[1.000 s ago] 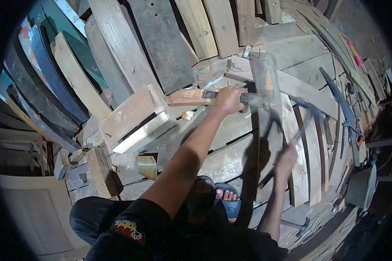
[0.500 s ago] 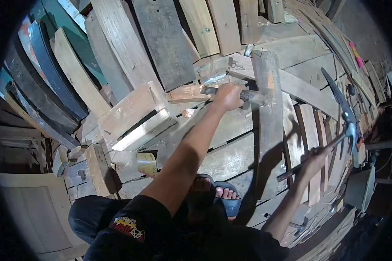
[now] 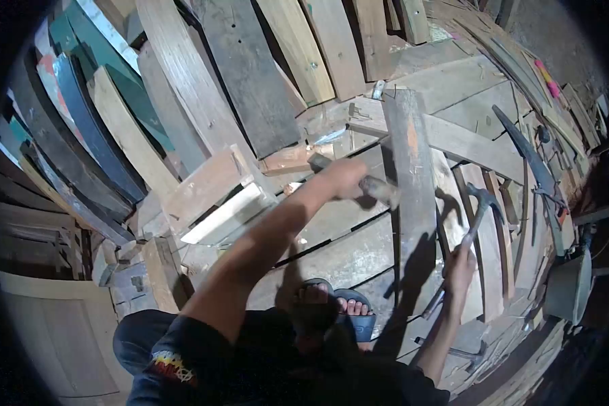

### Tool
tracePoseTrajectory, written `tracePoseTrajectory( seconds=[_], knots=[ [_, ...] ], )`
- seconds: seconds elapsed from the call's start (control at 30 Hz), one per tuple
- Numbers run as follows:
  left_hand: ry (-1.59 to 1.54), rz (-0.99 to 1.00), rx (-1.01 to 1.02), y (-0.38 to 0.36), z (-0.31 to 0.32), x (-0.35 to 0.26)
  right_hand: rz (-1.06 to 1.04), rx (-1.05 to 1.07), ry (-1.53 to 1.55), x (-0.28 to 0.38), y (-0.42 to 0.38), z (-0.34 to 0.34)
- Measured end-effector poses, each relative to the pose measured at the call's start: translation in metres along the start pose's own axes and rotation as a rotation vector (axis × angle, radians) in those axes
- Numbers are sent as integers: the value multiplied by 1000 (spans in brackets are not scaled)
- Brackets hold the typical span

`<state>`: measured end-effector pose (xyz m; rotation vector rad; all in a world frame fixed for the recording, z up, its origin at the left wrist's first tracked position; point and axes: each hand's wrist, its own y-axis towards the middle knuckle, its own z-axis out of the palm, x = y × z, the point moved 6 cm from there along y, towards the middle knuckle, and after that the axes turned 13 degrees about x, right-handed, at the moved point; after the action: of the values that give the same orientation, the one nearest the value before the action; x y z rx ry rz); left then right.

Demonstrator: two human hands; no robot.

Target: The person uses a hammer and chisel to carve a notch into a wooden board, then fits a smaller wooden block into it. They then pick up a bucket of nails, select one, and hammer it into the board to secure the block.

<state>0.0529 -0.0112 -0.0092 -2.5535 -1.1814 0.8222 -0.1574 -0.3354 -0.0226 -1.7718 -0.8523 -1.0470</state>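
Note:
My left hand (image 3: 348,177) is closed round a short, dark wooden stick (image 3: 380,192), whose blunt end is close to the left edge of a long grey plank (image 3: 416,196). A few bent nails stick up near the far end of this plank. To the right of the plank, my right hand (image 3: 459,267) grips a claw hammer (image 3: 480,215) by its handle, the metal head pointing away from me. The hammer is over several narrow boards. My fingers partly hide both the stick and the handle.
A handsaw (image 3: 521,145) lies at the right. Long boards (image 3: 247,74) lean in a row at the back left, near a small wooden box-like piece (image 3: 216,193). My sandalled feet (image 3: 355,308) are close below the work. A metal tool (image 3: 463,353) lies at lower right.
My left hand has drawn the stick back toward me, off the plank's face to its left edge. My right hand has swung the hammer leftward, away from the saw.

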Motion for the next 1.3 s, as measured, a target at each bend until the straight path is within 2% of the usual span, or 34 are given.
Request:
tracePoseTrajectory(
  seconds=[0.03, 0.1, 0.17, 0.23, 0.27, 0.3, 0.37, 0.43, 0.47, 0.5, 0.53, 0.57, 0.63, 0.7, 0.73, 0.83, 0.87, 0.97, 1.0, 1.03, 1.07, 1.2, 1.23, 1.3],
  knots=[
    [26, 6, 124, -13, 2, -12, 5, 3, 52, -4, 1, -8],
    [104, 146, 250, -55, -13, -47, 25, 57, 98, -9, 4, -12],
    [138, 131, 451, -90, -15, -49, 70, 75, -42, 19, -11, -1],
    [166, 396, 181, -145, -38, -42, -6, 166, -173, 24, -12, 15],
    [120, 371, 238, -169, -49, -38, 43, 192, -223, 15, -10, 23],
    [72, 348, 289, -192, -65, -41, 68, 337, -193, 19, -13, 37],
    [-47, 351, 341, -237, -100, -60, -10, 301, -179, 0, -10, 63],
    [-94, 229, 246, -270, -112, -72, 66, 531, -46, -2, -16, 92],
    [-116, 168, 189, -281, -115, -73, 94, 540, -29, 18, -30, 101],
    [-120, 148, 139, -286, -118, -73, 114, 598, -67, 5, -24, 111],
    [-132, 128, 93, -288, -117, -75, 3, 573, -106, 17, -24, 116],
    [-151, 109, 52, -288, -113, -79, 25, 625, -108, 30, -31, 120],
    [-187, -49, 127, -273, -104, -85, 57, 717, -89, 54, -37, 128],
    [-273, -9, 99, -258, -79, -83, 67, 796, -188, 98, -48, 125],
    [-213, -34, 155, -243, -60, -73, 15, 806, -145, 98, -41, 130],
    [-301, 51, 166, -212, -32, -68, -17, 879, -132, 108, -27, 137],
    [-326, 80, 139, -198, -25, -63, 26, 944, -149, 131, -37, 138],
    [-389, 145, 96, -156, -3, -48, -101, 856, -73, 139, -21, 155],
    [-387, 155, 100, -142, 1, -44, 35, 830, -166, 144, -17, 155],
    [-386, 166, 101, -130, 6, -39, -85, 816, -111, 157, -17, 162],
    [-389, 96, 131, -127, -1, -39, -59, 796, -85, 156, -11, 166],
    [-495, 228, 7, -102, 0, -23, 42, 736, -72, 126, 28, 168],
    [-510, 247, -5, -101, -4, -18, 53, 667, -112, 120, 37, 162],
    [-327, 189, -160, -93, -15, 12, 48, 628, -111, 113, 51, 146]
  ],
)
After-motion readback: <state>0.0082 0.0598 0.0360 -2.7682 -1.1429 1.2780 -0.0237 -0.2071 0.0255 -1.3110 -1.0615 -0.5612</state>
